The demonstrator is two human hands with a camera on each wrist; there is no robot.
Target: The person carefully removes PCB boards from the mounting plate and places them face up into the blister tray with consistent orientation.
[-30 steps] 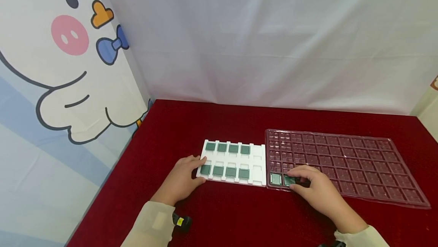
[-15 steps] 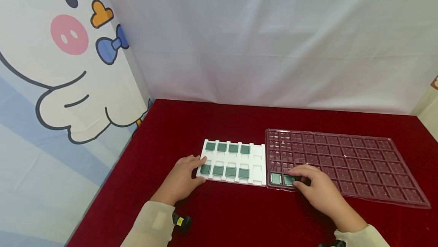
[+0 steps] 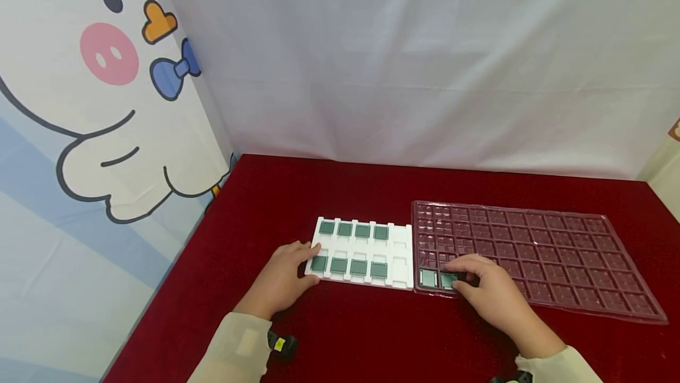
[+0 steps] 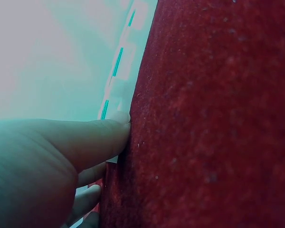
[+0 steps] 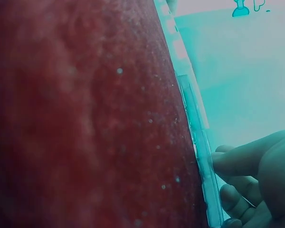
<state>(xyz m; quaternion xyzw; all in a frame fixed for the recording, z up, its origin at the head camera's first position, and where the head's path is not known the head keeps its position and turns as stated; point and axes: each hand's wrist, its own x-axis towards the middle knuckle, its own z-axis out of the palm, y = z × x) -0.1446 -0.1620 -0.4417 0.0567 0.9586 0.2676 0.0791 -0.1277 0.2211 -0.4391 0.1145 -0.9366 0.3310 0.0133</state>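
In the head view, my left hand (image 3: 284,274) holds the left end of a white tray (image 3: 390,251), the thumb at its near edge and the fingers at its left side. Small square green circuit boards (image 3: 358,267) sit in two rows of that tray. In the left wrist view the thumb (image 4: 97,137) presses along the tray's edge. To the right, my right hand (image 3: 491,285) pinches another green circuit board (image 3: 448,280) in a near-row pocket of the clear plastic tray (image 3: 542,253). Beside it lies a similar board (image 3: 428,278) in the corner pocket.
The two trays stand side by side on a red cloth-covered table (image 3: 372,336). White fabric (image 3: 425,64) hangs behind, and a cartoon-printed cloth (image 3: 122,135) forms the left side. At the white tray's right end are unfilled recesses (image 3: 399,265).
My right thumb has drawn back slightly from the near edge of the green circuit board towards its right corner. My left hand and both trays stay in place.
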